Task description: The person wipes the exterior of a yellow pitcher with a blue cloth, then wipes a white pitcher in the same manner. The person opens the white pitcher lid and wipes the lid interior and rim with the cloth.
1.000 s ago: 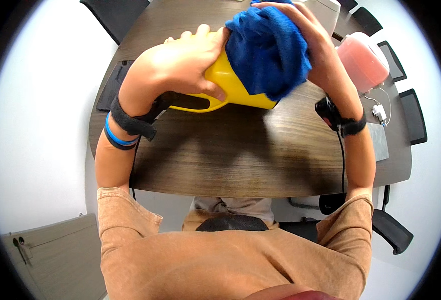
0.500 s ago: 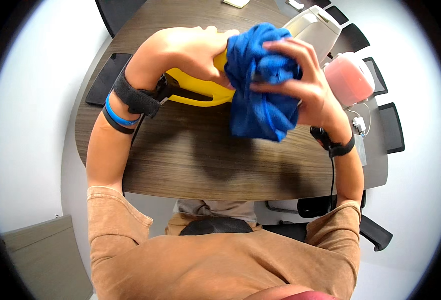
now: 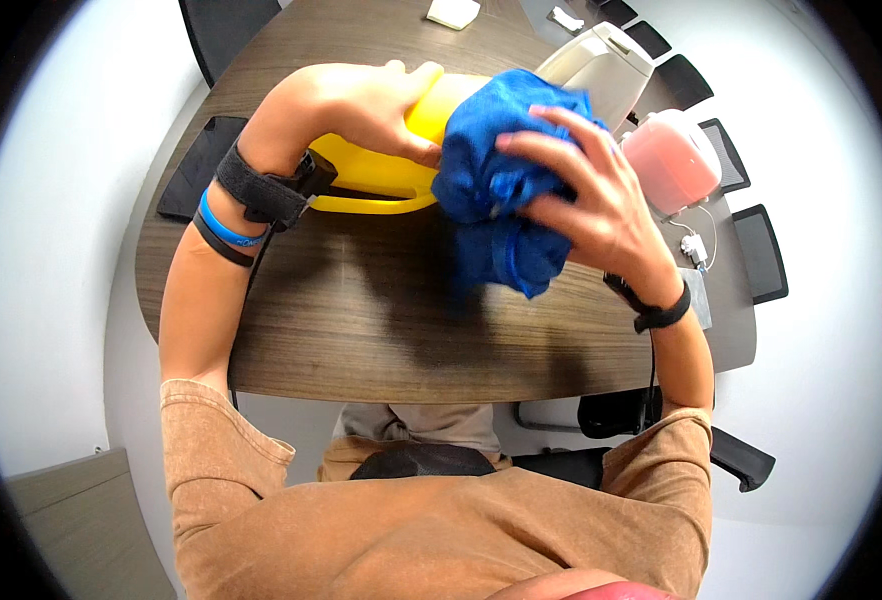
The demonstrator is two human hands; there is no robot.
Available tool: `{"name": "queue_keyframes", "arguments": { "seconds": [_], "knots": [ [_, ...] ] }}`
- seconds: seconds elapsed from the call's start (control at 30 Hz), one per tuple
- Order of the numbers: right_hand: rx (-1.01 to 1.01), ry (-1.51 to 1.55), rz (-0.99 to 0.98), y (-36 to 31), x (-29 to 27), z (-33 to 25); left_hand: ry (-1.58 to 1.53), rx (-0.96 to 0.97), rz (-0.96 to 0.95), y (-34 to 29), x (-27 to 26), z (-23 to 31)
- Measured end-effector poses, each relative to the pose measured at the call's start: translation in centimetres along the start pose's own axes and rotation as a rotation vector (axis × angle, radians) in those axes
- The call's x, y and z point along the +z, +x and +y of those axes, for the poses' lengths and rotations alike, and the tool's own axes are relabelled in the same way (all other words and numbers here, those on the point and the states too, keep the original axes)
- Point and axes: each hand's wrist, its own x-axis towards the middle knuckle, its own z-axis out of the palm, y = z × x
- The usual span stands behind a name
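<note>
Over the far side of the table I hold a yellow plastic vessel (image 3: 371, 168) with a long loop handle along its near side. My left hand (image 3: 366, 105) is closed round its upper side, thumb toward the cloth. A crumpled blue cloth (image 3: 491, 140) covers the vessel's right end. Bent and spread over that cloth, the fingers of my right hand (image 3: 596, 195) grip it against the vessel, while a loose fold hangs below. What lies under the cloth is hidden.
Behind the cloth stands a beige-grey appliance (image 3: 601, 75), with a translucent pink box (image 3: 673, 160) to its right. A white plug with a cable (image 3: 696, 248) lies near the right edge. At the left edge is a dark flat object (image 3: 201, 170). Black chairs (image 3: 759, 252) line the right side.
My right hand has shifted its fingers over the blue cloth, which is bunched differently. More of the yellow vessel's top shows beside my left hand. The whole view has shifted slightly.
</note>
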Motion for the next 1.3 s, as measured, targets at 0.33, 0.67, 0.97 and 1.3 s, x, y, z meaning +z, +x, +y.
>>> {"name": "queue_keyframes", "arguments": {
  "seconds": [0.33,0.67,0.97,1.3],
  "knots": [
    [0.511,0.952,0.142,-1.5,4.2,8.1,0.126,0.123,0.051,-0.9,0.5,1.8],
    [0.962,0.850,-0.087,-3.8,4.1,6.4,0.031,0.313,0.111,-1.1,0.5,0.2],
    [0.842,0.785,-0.591,-8.3,5.7,5.2,-0.187,0.296,-0.057,-1.1,-0.7,-0.2],
    [0.749,1.058,-0.553,-9.8,4.6,5.1,-0.124,0.441,0.026,-0.9,0.0,-2.4]
  ]
}}
